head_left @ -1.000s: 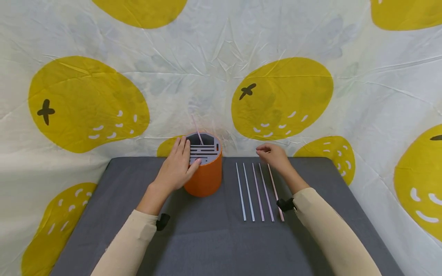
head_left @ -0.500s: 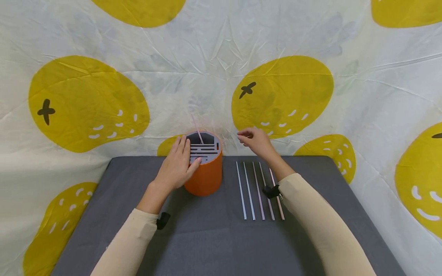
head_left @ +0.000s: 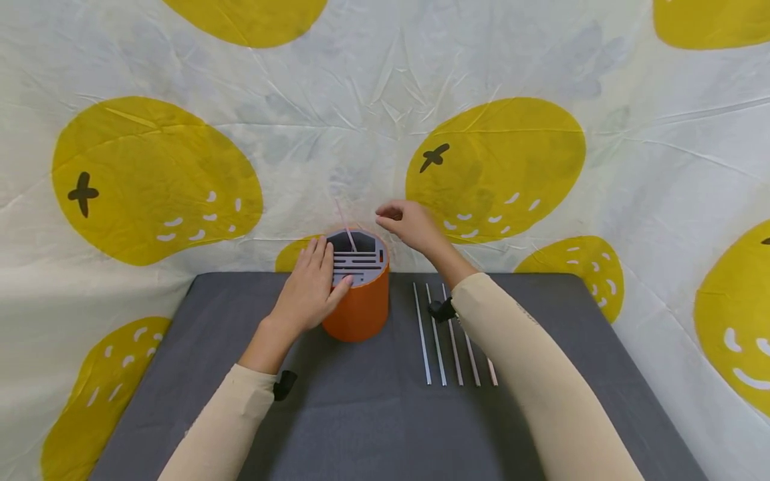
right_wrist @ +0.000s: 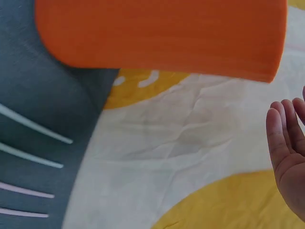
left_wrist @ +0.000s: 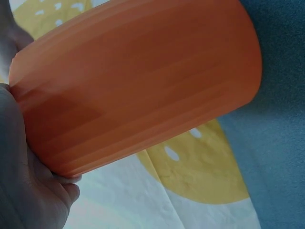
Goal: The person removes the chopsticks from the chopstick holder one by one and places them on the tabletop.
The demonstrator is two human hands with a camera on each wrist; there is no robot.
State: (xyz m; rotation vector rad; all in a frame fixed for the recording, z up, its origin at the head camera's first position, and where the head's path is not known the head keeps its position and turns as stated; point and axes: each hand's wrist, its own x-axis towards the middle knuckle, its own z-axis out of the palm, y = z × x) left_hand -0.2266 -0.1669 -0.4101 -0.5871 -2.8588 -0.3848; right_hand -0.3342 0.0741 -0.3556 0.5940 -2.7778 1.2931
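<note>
An orange cylindrical holder point(head_left: 356, 314) with a grey slotted top point(head_left: 364, 274) stands upright near the table's back edge. A thin pinkish stick point(head_left: 345, 225) leans out of its rear compartment. My left hand point(head_left: 303, 290) rests on the left of the top, fingers straight and thumb toward the front rim. Behind and to the right of the holder, my right hand point(head_left: 410, 224) is in the air, fingers bent toward the thumb, nothing between them. In the right wrist view that hand point(right_wrist: 288, 157) is apart from the orange wall point(right_wrist: 162, 38).
Several thin pale sticks point(head_left: 423, 334) lie side by side on the dark grey table point(head_left: 355, 414), right of the holder. The right forearm passes over some of them. Behind the table hangs a white cloth point(head_left: 337, 100) with yellow fruit prints.
My right hand has moved left and up, from above the sticks on the table toward the holder's rear. My left hand and the holder have stayed in place.
</note>
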